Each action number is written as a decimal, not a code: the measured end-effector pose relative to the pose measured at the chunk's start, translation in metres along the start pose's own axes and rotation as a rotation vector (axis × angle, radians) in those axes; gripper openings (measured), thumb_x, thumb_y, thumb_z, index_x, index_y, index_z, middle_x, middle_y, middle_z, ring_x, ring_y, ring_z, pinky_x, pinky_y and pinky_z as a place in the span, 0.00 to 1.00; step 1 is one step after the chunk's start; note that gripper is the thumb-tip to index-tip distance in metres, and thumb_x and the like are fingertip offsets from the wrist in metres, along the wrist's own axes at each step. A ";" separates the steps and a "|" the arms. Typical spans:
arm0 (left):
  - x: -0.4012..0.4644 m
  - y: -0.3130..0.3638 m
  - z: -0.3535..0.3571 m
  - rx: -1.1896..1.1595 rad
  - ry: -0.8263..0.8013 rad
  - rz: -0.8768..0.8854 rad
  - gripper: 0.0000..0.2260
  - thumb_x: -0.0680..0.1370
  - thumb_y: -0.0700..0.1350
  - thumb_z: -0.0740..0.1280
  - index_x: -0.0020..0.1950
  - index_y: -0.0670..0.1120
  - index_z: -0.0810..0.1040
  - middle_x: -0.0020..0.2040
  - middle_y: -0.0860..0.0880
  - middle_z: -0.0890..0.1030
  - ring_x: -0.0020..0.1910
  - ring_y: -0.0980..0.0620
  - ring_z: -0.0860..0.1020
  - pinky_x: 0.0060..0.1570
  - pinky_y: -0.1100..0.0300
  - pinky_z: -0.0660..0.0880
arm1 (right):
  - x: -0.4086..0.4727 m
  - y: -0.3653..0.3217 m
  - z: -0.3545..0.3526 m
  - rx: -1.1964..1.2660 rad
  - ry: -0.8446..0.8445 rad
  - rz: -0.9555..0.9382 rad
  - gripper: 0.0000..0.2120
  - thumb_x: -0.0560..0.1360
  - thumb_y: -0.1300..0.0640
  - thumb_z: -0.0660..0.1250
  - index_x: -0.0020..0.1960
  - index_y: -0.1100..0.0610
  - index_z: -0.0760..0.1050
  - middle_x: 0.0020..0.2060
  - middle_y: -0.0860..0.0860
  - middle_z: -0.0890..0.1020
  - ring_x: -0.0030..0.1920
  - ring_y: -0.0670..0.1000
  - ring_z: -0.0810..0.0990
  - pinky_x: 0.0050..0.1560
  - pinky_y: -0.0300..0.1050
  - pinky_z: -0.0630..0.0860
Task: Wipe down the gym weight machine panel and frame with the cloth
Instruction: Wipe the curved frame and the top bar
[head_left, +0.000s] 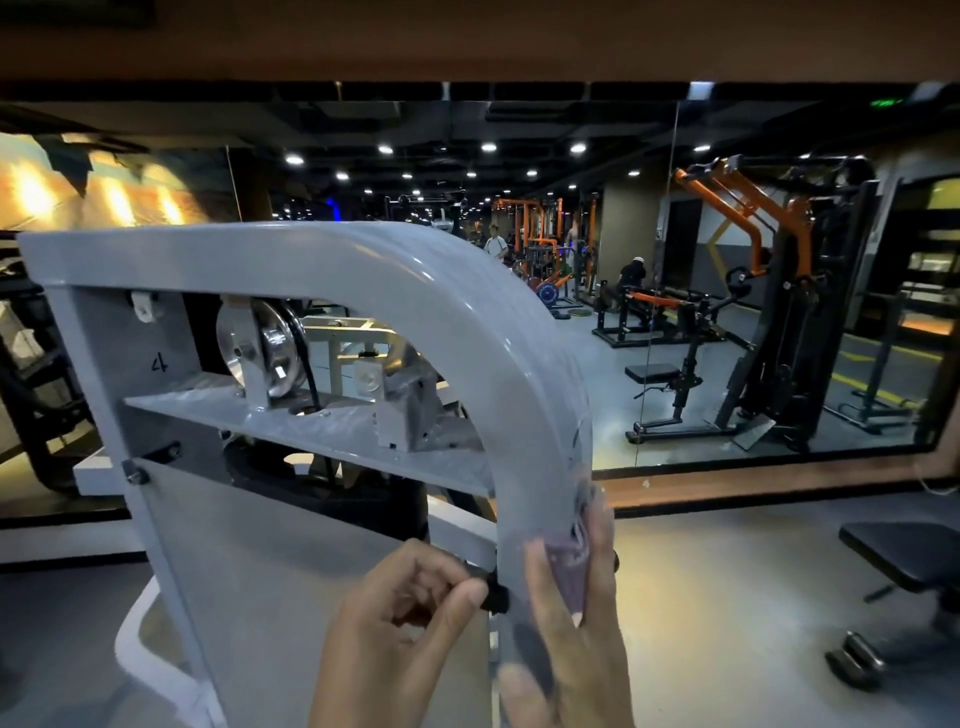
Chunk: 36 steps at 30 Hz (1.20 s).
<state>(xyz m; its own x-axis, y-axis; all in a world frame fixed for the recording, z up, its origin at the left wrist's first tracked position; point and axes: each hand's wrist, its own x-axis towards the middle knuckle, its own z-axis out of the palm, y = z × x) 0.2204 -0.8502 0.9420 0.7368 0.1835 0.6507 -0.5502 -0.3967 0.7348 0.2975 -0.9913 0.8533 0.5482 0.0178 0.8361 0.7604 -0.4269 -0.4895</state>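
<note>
A grey weight machine frame curves from the upper left down to the lower middle. Below its crossbar hangs a flat grey panel. My right hand is blurred by motion and presses a purple cloth against the frame's right upright. My left hand has curled fingers and pinches a small black knob on the frame's inner edge. A silver pulley and cable sit on the shelf inside the frame.
A wall mirror behind the machine reflects orange and black gym machines and people. A black padded bench stands at the right on the grey floor. Dark equipment stands at the far left.
</note>
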 end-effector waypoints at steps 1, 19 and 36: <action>0.000 0.000 0.002 -0.014 0.034 0.010 0.12 0.70 0.58 0.74 0.42 0.50 0.83 0.30 0.47 0.76 0.29 0.45 0.75 0.30 0.54 0.71 | 0.014 -0.011 -0.011 0.070 -0.032 -0.097 0.37 0.79 0.39 0.61 0.83 0.52 0.55 0.79 0.68 0.55 0.80 0.72 0.50 0.76 0.63 0.65; 0.005 0.020 -0.004 0.187 -0.003 0.082 0.07 0.72 0.58 0.71 0.42 0.56 0.82 0.34 0.53 0.80 0.32 0.53 0.77 0.33 0.59 0.76 | 0.062 -0.065 -0.047 0.144 -0.033 -0.271 0.31 0.83 0.44 0.56 0.83 0.46 0.52 0.83 0.56 0.45 0.81 0.68 0.47 0.74 0.74 0.59; 0.030 0.063 0.033 0.499 0.194 0.587 0.18 0.79 0.37 0.66 0.70 0.38 0.76 0.74 0.45 0.74 0.76 0.47 0.70 0.74 0.55 0.67 | 0.041 -0.050 -0.046 0.038 -0.104 -0.279 0.28 0.86 0.42 0.51 0.82 0.52 0.57 0.82 0.61 0.52 0.81 0.67 0.54 0.75 0.70 0.62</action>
<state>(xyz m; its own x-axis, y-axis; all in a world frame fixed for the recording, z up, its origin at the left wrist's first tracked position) 0.2208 -0.8990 1.0012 0.2739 -0.0458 0.9607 -0.5529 -0.8248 0.1184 0.2665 -1.0106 0.9231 0.3477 0.2230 0.9107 0.8980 -0.3585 -0.2551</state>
